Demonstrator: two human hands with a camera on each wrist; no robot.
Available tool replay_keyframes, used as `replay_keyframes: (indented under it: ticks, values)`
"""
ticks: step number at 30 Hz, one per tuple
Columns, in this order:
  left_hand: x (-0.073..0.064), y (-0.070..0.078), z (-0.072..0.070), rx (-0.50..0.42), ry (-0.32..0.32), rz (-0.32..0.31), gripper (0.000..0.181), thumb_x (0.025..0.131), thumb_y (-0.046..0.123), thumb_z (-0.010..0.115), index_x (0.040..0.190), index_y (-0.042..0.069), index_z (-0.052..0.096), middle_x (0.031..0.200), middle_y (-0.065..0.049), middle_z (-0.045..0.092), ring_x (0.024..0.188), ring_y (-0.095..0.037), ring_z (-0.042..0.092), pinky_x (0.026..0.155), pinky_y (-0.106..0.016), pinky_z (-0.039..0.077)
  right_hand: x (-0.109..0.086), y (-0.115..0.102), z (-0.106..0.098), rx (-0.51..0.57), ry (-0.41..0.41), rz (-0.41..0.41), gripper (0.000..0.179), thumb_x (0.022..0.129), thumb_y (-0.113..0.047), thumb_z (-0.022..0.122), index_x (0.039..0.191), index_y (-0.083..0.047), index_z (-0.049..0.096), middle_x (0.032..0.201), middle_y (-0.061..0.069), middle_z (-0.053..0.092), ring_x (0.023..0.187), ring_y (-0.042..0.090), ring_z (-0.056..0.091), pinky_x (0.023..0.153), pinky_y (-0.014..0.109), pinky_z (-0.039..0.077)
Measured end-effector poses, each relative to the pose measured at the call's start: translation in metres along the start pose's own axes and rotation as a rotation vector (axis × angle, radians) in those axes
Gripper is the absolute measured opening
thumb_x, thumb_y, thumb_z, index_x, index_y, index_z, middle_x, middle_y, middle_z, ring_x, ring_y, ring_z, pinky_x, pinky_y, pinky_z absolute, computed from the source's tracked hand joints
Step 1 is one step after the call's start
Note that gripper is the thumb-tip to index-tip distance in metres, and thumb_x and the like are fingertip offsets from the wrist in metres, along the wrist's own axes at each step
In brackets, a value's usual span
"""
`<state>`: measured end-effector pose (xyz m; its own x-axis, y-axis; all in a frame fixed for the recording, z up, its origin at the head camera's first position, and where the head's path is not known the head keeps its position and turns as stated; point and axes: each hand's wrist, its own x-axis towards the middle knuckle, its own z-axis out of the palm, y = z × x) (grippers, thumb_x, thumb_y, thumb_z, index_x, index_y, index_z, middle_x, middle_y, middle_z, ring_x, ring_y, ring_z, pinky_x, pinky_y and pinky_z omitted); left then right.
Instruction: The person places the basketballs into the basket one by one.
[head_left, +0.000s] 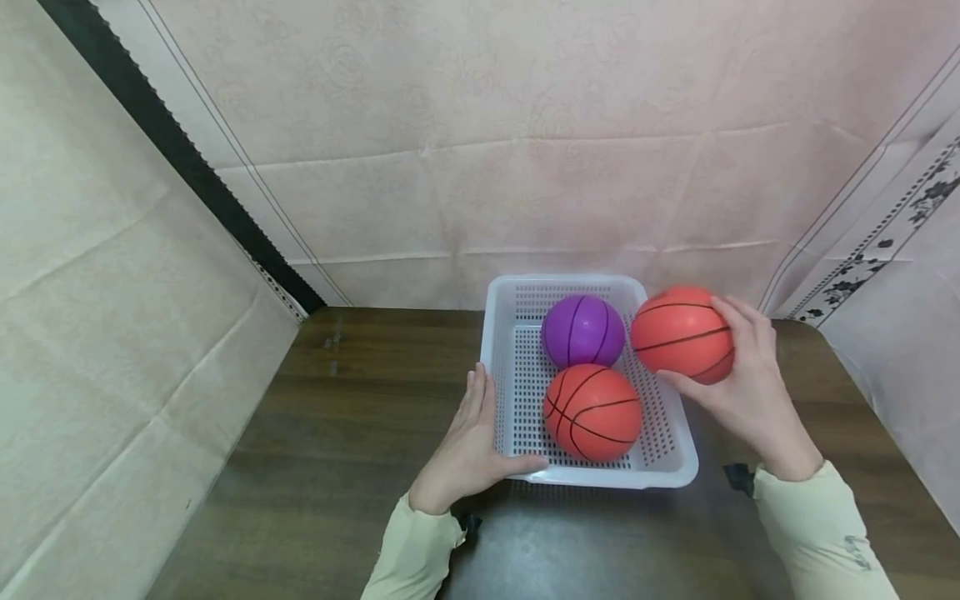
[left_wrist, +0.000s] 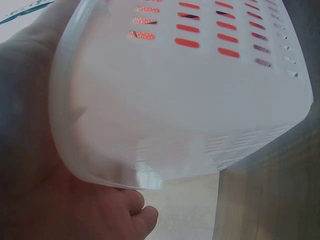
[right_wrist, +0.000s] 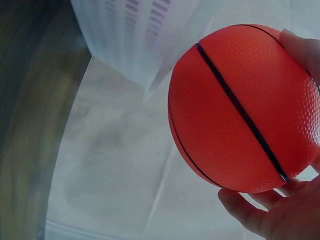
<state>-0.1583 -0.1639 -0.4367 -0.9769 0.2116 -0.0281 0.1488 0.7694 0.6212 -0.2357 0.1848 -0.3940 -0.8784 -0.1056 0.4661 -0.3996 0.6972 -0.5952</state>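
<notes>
In the head view a white plastic basket [head_left: 678, 454] with slotted walls sits on the table. Inside it lie a purple ball [head_left: 582, 332] and, in front of that, an orange toy basketball [head_left: 592, 413]. A second orange basketball [head_left: 684, 335] is held over the basket's right rim by my right hand [head_left: 753, 387], its thumb below and fingers around the far side. My left hand [head_left: 468, 446] holds the basket's near left corner, thumb over the front rim and fingers along the left side. Up close, the left wrist view has the basket wall [left_wrist: 150, 90] with orange behind its slots.
The wooden table [head_left: 360, 450] runs under everything. Behind it hangs a pale cloth [head_left: 465, 192], with further cloth panels at the left and right sides. A dark strip [head_left: 180, 150] slants down the left corner.
</notes>
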Motion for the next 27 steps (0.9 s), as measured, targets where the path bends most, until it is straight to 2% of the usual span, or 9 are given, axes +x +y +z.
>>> replay_keyframes:
  ticks: [5, 10, 14, 18, 20, 23, 25, 27]
  values:
    - [0.0, 0.0, -0.001, 0.001, -0.001, 0.005, 0.136, 0.064, 0.083, 0.063, 0.156, 0.008, -0.003, 0.162, -0.004, -0.017, 0.146, -0.018, -0.014, 0.114, -0.049, 0.013, 0.005, -0.009, 0.006, -0.033, -0.047, -0.081, 0.112, 0.059, -0.018, 0.094, 0.152, -0.018, 0.032, 0.153, 0.011, 0.024, 0.131, 0.038, 0.028, 0.079, 0.071, 0.043]
    - [0.0, 0.0, -0.001, 0.005, 0.002, 0.004, 0.135, 0.064, 0.083, 0.064, 0.156, 0.007, -0.002, 0.162, -0.005, -0.015, 0.146, -0.018, -0.014, 0.114, -0.049, 0.013, 0.009, -0.019, 0.016, -0.038, -0.131, -0.103, 0.108, 0.061, -0.024, 0.093, 0.151, -0.017, 0.034, 0.154, 0.01, 0.023, 0.131, 0.038, 0.029, 0.078, 0.069, 0.046]
    - [0.0, 0.0, -0.001, 0.005, 0.002, 0.01, 0.135, 0.065, 0.081, 0.065, 0.156, 0.007, -0.002, 0.162, -0.005, -0.015, 0.146, -0.019, -0.014, 0.114, -0.049, 0.014, 0.01, -0.024, 0.025, 0.034, -0.189, -0.082, 0.107, 0.065, -0.032, 0.091, 0.152, -0.023, 0.03, 0.152, 0.008, 0.026, 0.127, 0.036, 0.035, 0.079, 0.066, 0.048]
    - [0.0, 0.0, -0.001, 0.007, -0.008, 0.003, 0.135, 0.064, 0.083, 0.064, 0.156, 0.008, -0.003, 0.162, -0.003, -0.016, 0.146, -0.019, -0.014, 0.113, -0.051, 0.017, 0.009, -0.027, 0.032, 0.145, -0.283, 0.013, 0.108, 0.069, -0.048, 0.085, 0.153, -0.032, 0.02, 0.144, 0.006, 0.033, 0.12, 0.03, 0.045, 0.081, 0.062, 0.05]
    - [0.0, 0.0, -0.001, 0.011, -0.014, -0.003, 0.135, 0.064, 0.083, 0.063, 0.156, 0.009, -0.003, 0.162, -0.002, -0.017, 0.146, -0.019, -0.014, 0.113, -0.052, 0.019, 0.009, -0.027, 0.033, 0.143, -0.35, 0.049, 0.104, 0.074, -0.054, 0.079, 0.154, -0.031, 0.017, 0.143, 0.007, 0.036, 0.121, 0.031, 0.046, 0.086, 0.064, 0.046]
    - [0.0, 0.0, -0.002, 0.009, -0.015, -0.009, 0.133, 0.065, 0.081, 0.065, 0.156, 0.011, -0.003, 0.162, -0.002, -0.017, 0.146, -0.018, -0.014, 0.112, -0.053, 0.02, 0.009, -0.025, 0.031, 0.024, -0.448, 0.062, 0.095, 0.083, -0.06, 0.067, 0.156, -0.026, 0.017, 0.15, 0.015, 0.033, 0.134, 0.04, 0.033, 0.099, 0.072, 0.027]
    - [0.0, 0.001, -0.002, 0.008, -0.013, -0.006, 0.133, 0.066, 0.08, 0.066, 0.156, 0.012, -0.004, 0.162, -0.003, -0.017, 0.146, -0.018, -0.015, 0.112, -0.053, 0.02, 0.008, -0.021, 0.03, -0.065, -0.466, 0.045, 0.088, 0.087, -0.06, 0.06, 0.156, -0.02, 0.022, 0.152, 0.021, 0.029, 0.139, 0.045, 0.021, 0.1, 0.075, 0.015]
    - [0.0, 0.002, -0.002, 0.007, -0.014, -0.005, 0.133, 0.066, 0.08, 0.066, 0.155, 0.012, -0.005, 0.162, -0.003, -0.017, 0.146, -0.018, -0.015, 0.113, -0.053, 0.019, 0.006, -0.018, 0.03, -0.124, -0.445, 0.054, 0.089, 0.088, -0.061, 0.058, 0.155, -0.013, 0.023, 0.154, 0.025, 0.023, 0.139, 0.049, 0.014, 0.1, 0.075, 0.009]
